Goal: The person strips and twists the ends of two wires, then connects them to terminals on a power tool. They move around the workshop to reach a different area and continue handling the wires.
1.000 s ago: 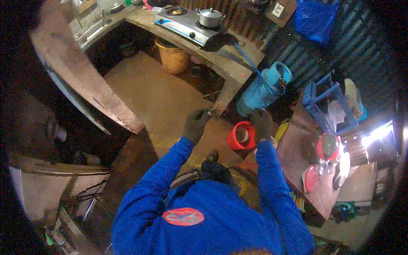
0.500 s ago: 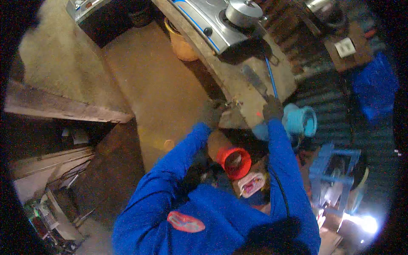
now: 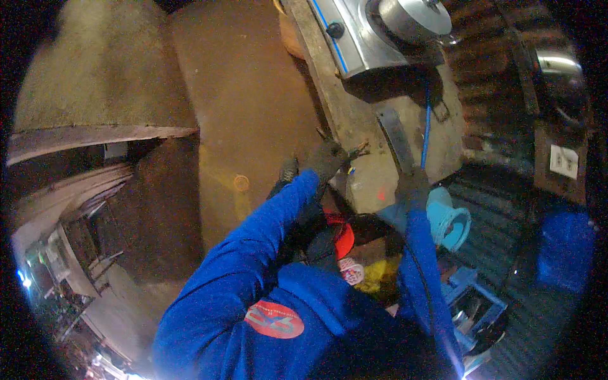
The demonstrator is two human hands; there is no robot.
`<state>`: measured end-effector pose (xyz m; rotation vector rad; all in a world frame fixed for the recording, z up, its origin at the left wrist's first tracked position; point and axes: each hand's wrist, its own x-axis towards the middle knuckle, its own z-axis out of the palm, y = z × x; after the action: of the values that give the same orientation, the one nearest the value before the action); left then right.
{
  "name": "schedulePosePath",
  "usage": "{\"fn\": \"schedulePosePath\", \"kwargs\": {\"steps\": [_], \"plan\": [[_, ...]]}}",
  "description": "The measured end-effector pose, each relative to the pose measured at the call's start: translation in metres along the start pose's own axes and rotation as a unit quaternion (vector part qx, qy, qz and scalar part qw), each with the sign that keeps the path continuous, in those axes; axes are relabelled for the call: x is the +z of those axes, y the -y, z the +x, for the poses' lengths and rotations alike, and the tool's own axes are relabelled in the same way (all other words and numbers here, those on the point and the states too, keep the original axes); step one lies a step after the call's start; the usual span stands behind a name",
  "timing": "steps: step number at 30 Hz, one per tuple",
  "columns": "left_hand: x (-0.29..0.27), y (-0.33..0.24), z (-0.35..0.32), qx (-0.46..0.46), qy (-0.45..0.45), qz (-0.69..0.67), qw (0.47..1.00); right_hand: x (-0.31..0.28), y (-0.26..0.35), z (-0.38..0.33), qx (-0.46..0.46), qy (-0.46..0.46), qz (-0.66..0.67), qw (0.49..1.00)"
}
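In my right hand (image 3: 413, 183), closed round its handle, is a broad-bladed knife (image 3: 395, 134); its blade points away from me over the worktop (image 3: 366, 185). At the worktop's near left edge, my left hand (image 3: 328, 158) is closed, its fingers pressed together. A small dark scrap (image 3: 359, 149) sticks out beside those fingers, too blurred to name. A blue hose (image 3: 427, 123) runs along the worktop from under the stove, just right of the blade.
A metal gas stove (image 3: 364, 47) with a lidded pot (image 3: 415, 19) stands at the far end of the worktop. Light-blue plastic container (image 3: 453, 225) is right of my right arm; a red container (image 3: 344, 237) sits below. Corrugated sheet wall (image 3: 500, 202) bounds the right side.
My whole view has shifted, so the stove and pot appear higher and farther right. The knife blade points more straight ahead. My hands still hold the same places near the worktop.
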<state>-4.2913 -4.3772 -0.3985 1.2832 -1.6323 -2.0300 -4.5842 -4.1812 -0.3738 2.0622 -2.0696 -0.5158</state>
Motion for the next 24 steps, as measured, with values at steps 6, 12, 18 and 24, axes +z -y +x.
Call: {"fn": "schedulePosePath", "kwargs": {"steps": [6, 12, 18, 24], "plan": [[0.002, 0.023, 0.005, -0.045, -0.011, 0.056, 0.997, -0.048, 0.055, -0.06, 0.069, -0.113, 0.265, 0.955], [0.002, 0.01, -0.001, -0.08, -0.01, 0.033, 0.996, -0.028, 0.108, -0.034, 0.072, 0.069, 0.431, 0.897], [0.015, 0.016, 0.007, -0.017, -0.05, 0.005, 0.999, -0.027, 0.109, -0.024, 0.068, 0.122, 0.452, 0.881], [0.011, 0.004, 0.002, -0.034, -0.044, 0.122, 0.991, -0.024, 0.111, -0.022, 0.061, 0.131, 0.469, 0.871]]}}
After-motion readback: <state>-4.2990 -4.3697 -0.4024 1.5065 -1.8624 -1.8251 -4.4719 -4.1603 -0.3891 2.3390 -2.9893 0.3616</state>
